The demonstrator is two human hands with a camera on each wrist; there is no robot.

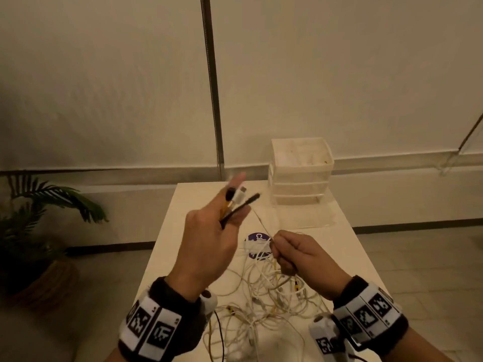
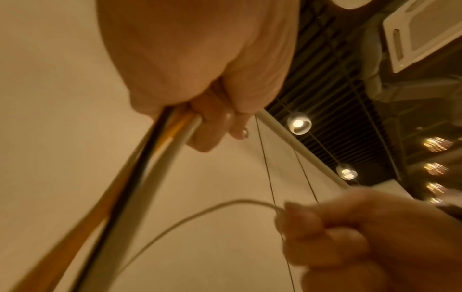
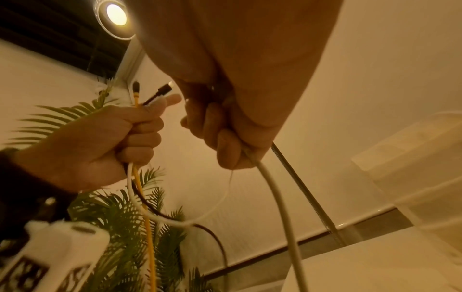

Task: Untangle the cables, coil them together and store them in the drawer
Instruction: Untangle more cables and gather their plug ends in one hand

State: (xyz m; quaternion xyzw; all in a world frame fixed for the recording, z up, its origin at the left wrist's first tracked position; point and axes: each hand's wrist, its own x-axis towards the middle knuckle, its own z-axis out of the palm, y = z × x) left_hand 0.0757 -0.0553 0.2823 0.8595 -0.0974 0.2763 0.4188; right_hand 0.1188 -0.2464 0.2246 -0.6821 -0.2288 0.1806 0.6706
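A tangle of white and yellow cables [image 1: 264,296] lies on the white table [image 1: 347,246]. My left hand [image 1: 209,239] is raised above it and grips three cable ends: white, yellow and black [image 1: 241,202], their plugs sticking up past the fingers. In the right wrist view the same bundle [image 3: 137,177] hangs from that fist [image 3: 120,142]. My right hand [image 1: 300,253] holds a thin white cable [image 1: 261,223] pulled taut from the left hand; the right wrist view shows a thicker white cable [image 3: 282,207] leaving its fingers [image 3: 225,150]. The white drawer unit [image 1: 300,171] stands at the far right.
A clear plastic tray [image 1: 313,218] lies in front of the drawer unit. A purple round sticker [image 1: 257,237] sits mid-table under the cables. A potted palm [image 1: 39,218] stands on the floor to the left. A metal pole [image 1: 214,100] rises behind the table.
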